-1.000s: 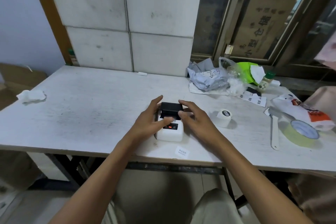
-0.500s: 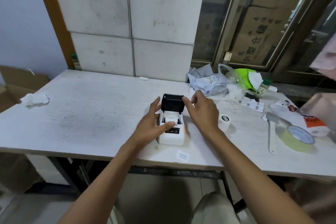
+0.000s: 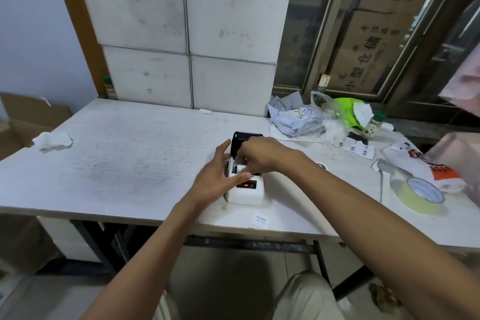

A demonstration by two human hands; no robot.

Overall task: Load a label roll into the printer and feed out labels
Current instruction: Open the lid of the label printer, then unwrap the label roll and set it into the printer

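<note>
A small white printer (image 3: 246, 191) sits near the front edge of the white table (image 3: 124, 163), with its black lid (image 3: 245, 138) flipped up at the 12 o'clock end. A red light shows on the dark panel on its top. The left hand (image 3: 217, 176) rests against the printer's 9 o'clock side, fingers spread wide and the thumb lying across the top near the panel. The right hand (image 3: 262, 154) reaches over the open bay from 3 o'clock, fingers curled down into it; whether they pinch anything cannot be told. A white roll (image 3: 240, 167) shows in the bay just beneath those fingers. A loose label (image 3: 260, 218) lies on the table at 6 o'clock from the printer. Well off toward 3 o'clock lie a roll of yellowish tape (image 3: 420, 196), a white scraper handle (image 3: 381, 182) and crumpled bags (image 3: 298, 118). A wad of tissue (image 3: 53, 140) lies far off at 9 o'clock.
</note>
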